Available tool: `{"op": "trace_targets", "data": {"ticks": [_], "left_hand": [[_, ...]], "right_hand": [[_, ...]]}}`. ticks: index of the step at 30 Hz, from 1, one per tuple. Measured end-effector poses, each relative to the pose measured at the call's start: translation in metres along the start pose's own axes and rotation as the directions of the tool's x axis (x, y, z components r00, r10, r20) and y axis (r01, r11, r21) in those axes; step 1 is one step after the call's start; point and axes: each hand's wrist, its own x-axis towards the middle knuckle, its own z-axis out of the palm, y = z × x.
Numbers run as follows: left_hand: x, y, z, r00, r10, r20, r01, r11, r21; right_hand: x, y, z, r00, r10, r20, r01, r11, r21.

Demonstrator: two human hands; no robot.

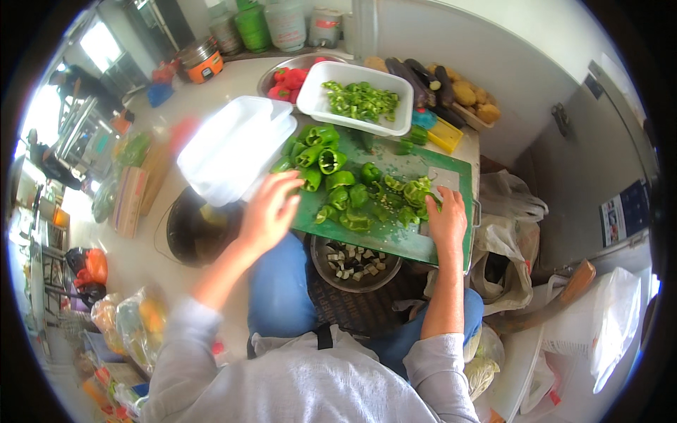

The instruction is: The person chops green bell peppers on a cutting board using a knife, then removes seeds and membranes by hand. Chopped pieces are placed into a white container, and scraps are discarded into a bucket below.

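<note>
A green cutting board [328, 211] lies in front of me at a tilt. My left hand [272, 206] is at its left edge, fingers apart, close to a cluster of hollowed green bell peppers [332, 161]. Over the right side of the board is my right hand [447, 219], its thumb and fingers against a pile of pepper scraps, tops and seeds [415, 190]. Whether it grips a scrap is not clear. Flat grey metal [445, 178], perhaps a cleaver blade, shows partly beneath the pile. Cut pepper pieces [365, 103] fill part of a white plastic tub [317, 115] behind the board.
Stacked white containers [227, 148] stand left of the board. A metal bowl of diced eggplant [357, 264] sits below its near edge. Red peppers [291, 79], eggplants [415, 84] and potatoes [468, 95] lie behind. A black bucket [195, 230] is at left; a yellow-handled peeler-like tool cannot be made out.
</note>
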Motion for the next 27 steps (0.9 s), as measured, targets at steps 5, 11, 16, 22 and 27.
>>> {"op": "trace_targets", "data": {"ticks": [5,11,16,22,27], "left_hand": [[0.087,0.030,0.127,0.919,0.137,0.369,-0.111,0.990,-0.090],[0.170,0.029,0.265,0.906,0.163,0.390,-0.244,0.955,0.168],[0.190,0.018,0.298,0.926,0.025,0.377,-0.119,0.966,0.230],[0.162,0.035,0.257,0.941,0.185,0.284,-0.138,0.975,-0.176],[0.113,0.065,0.232,0.875,0.333,0.350,-0.295,0.942,-0.159]], "right_hand": [[-0.001,-0.008,-0.010,0.998,0.056,0.022,-0.058,0.987,0.147],[0.001,-0.005,-0.028,0.999,-0.020,-0.029,0.024,0.991,0.133],[0.007,0.013,-0.051,0.995,0.079,-0.060,-0.071,0.989,0.131],[-0.003,0.029,-0.067,0.991,0.129,-0.020,-0.130,0.992,-0.010],[-0.017,0.038,-0.064,0.953,0.216,0.213,-0.174,0.964,-0.199]]}}
